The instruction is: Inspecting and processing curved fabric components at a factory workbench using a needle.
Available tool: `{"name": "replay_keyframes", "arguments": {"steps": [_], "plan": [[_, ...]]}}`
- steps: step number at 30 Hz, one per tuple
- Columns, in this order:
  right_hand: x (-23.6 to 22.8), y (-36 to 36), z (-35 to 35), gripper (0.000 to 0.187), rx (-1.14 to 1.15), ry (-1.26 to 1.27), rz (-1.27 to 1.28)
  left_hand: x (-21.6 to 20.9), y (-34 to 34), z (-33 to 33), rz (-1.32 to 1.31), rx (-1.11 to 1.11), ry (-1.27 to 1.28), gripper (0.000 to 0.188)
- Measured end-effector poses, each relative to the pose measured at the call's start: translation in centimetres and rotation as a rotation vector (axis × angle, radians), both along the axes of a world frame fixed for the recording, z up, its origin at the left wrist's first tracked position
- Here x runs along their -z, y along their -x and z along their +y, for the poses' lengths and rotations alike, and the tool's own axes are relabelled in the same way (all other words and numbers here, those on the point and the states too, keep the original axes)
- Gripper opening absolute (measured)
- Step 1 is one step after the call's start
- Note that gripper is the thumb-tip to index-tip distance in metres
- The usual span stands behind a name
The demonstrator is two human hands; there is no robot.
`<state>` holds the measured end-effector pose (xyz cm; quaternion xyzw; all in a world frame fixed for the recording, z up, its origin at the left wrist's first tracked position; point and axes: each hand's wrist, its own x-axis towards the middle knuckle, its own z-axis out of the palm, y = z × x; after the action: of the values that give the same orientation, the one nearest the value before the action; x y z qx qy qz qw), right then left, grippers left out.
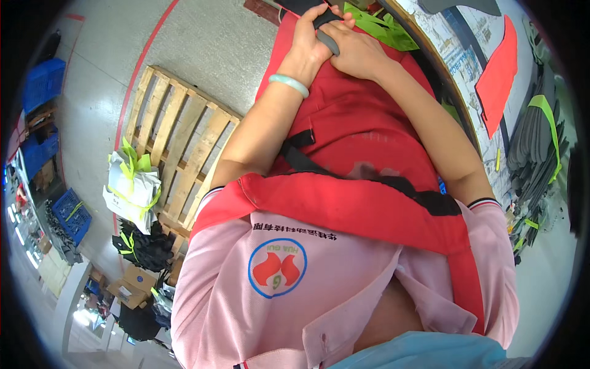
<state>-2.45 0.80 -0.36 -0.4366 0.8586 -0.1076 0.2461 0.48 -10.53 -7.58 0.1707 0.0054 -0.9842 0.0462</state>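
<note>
My left hand [309, 44], with a pale green bangle at its wrist, is closed around a dark grey strip-like piece [328, 42] over my lap. My right hand [357, 50] meets it from the other side, fingers bent onto the same piece. Most of the piece is hidden between the palms, so its full shape cannot be made out. A black piece [297, 5] lies just beyond the left fingers, cut off by the upper rim. Under both hands spreads my red apron [362, 114].
To the right, a table [458, 52] bears a red cut piece [496, 80] and grey pieces tied with green strips [544, 114]. More green strips [384, 27] hang by its edge. Left are a wooden pallet [174, 132], a white bundle [132, 187], cardboard boxes [135, 286] and blue crates [44, 85].
</note>
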Motion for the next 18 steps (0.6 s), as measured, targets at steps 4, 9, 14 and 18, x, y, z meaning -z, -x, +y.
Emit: {"name": "replay_keyframes", "arguments": {"steps": [4, 9, 14, 18], "plan": [[0.0, -0.9, 2.7, 0.058, -0.035, 0.082, -0.003, -1.0, -0.6, 0.1, -0.064, 0.056, 0.051, 0.022], [0.0, -0.4, 1.3, 0.048, -0.029, 0.05, 0.028, -0.4, 0.1, -0.3, -0.018, -0.035, 0.128, 0.013], [-0.7, 0.2, -1.6, 0.048, -0.162, -0.116, -0.003, 2.3, 0.3, -1.6, 0.014, -0.011, -0.023, 0.016], [-0.8, -1.8, 3.9, 0.055, -0.139, 0.198, 0.115, 0.9, 0.0, -0.6, -0.052, -0.019, 0.045, 0.017]]}}
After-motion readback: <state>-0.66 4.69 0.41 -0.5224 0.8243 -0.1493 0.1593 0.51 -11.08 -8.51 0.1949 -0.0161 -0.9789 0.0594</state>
